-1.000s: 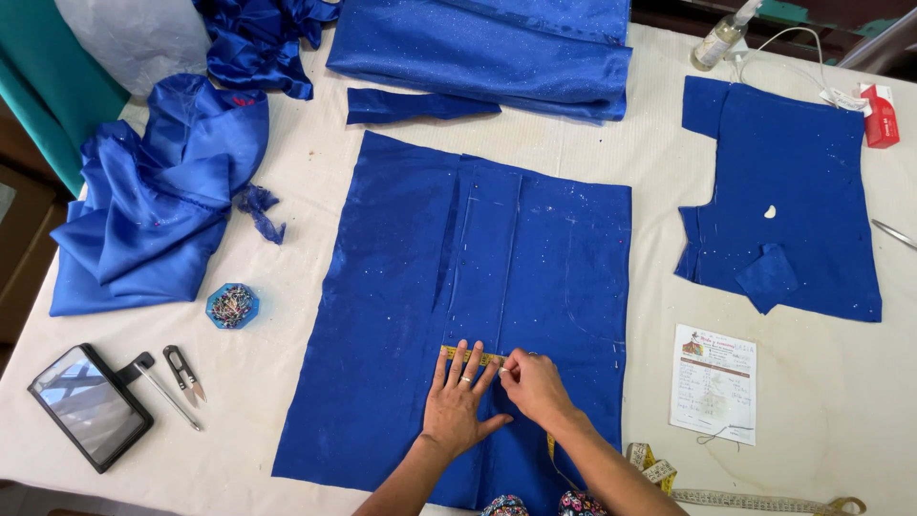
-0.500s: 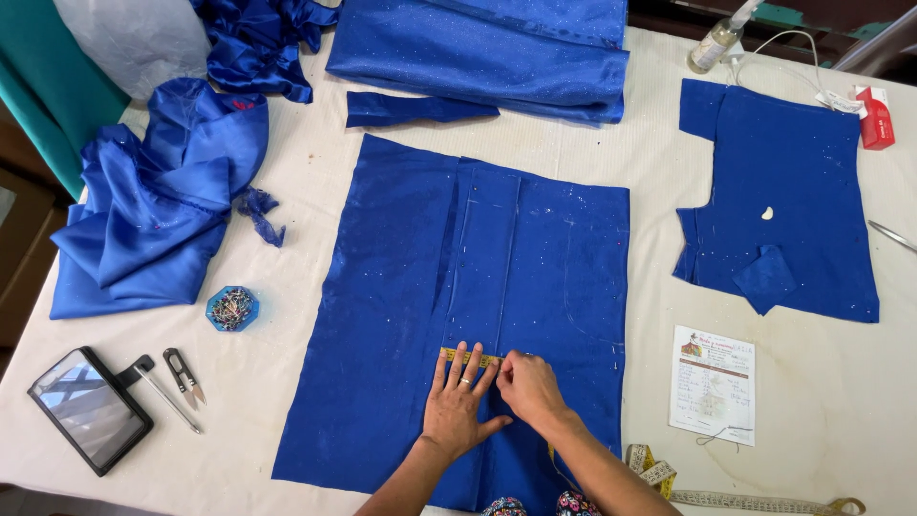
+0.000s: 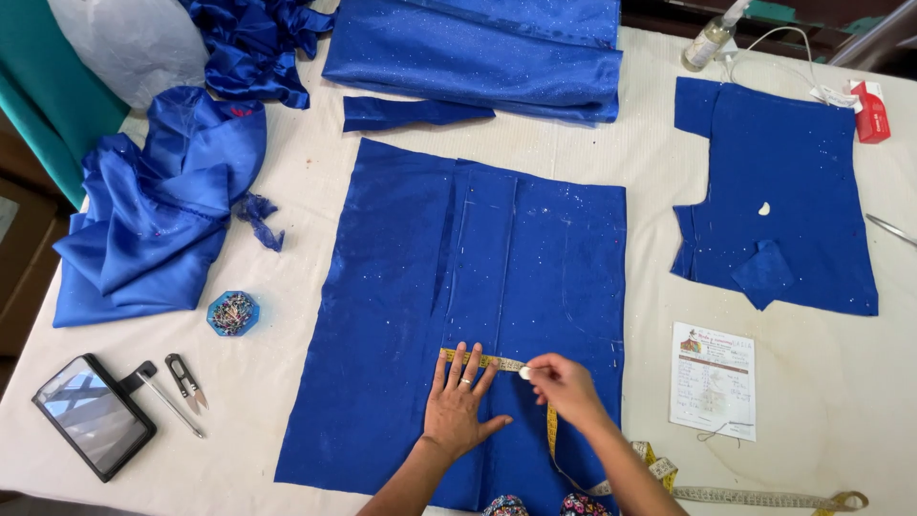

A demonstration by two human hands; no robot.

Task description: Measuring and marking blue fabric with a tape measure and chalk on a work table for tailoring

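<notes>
A large flat piece of blue fabric [image 3: 497,287] with pale chalk marks lies spread on the cream table [image 3: 296,172]. My left hand [image 3: 458,406] rests flat on its lower part, fingers apart, pressing down a yellow measuring tape [image 3: 478,360]. My right hand [image 3: 565,385] is just to the right, pinching a small white piece of chalk [image 3: 524,373] at the tape's edge. The tape runs under this hand, drops toward me and trails off to the right along the table's near edge.
A cut blue piece [image 3: 793,182] with a white chalk lies at the right, a printed slip [image 3: 712,382] below it. Folded blue cloth [image 3: 478,48] is at the back, crumpled satin [image 3: 153,220] at the left. A pin dish [image 3: 232,313], snips [image 3: 184,375] and a phone [image 3: 94,416] sit front left.
My right hand has slid a little to the right along the tape. My left hand stays flat in the same place.
</notes>
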